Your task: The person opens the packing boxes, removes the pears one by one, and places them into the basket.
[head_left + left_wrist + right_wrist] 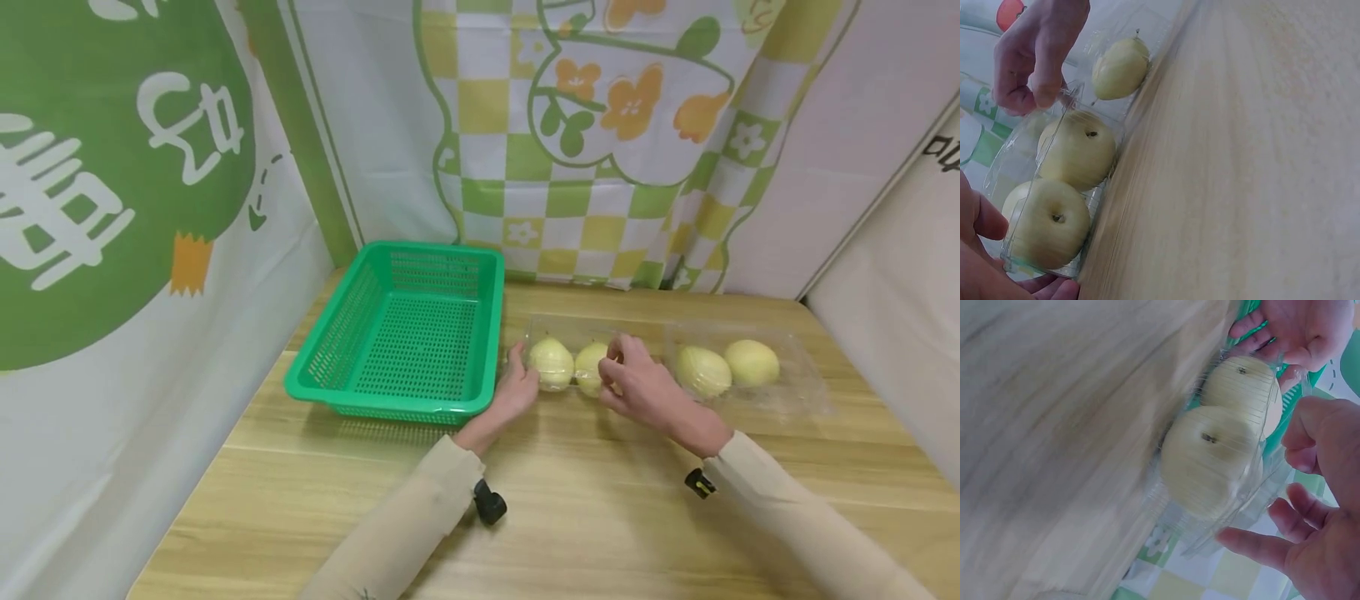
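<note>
A clear plastic fruit box point(562, 327) with two pale yellow pears point(551, 364) inside lies on the table. At its left end my left hand point(517, 387) holds it, thumb on one side and fingers on the other, as the left wrist view shows. My right hand point(637, 383) is over the box's right end. Its thumb and curled index finger point(1047, 87) pinch the plastic edge at the corner, while the other fingers spread along the side in the right wrist view. Both pears point(1210, 459) sit side by side, stem ends toward me.
A green plastic basket point(491, 333) stands just left of the box, close to my left wrist. To the right lies a second clear box point(802, 375) with two more pears point(752, 363). Behind the wooden table point(585, 517) hangs a checked, flowered curtain point(525, 158).
</note>
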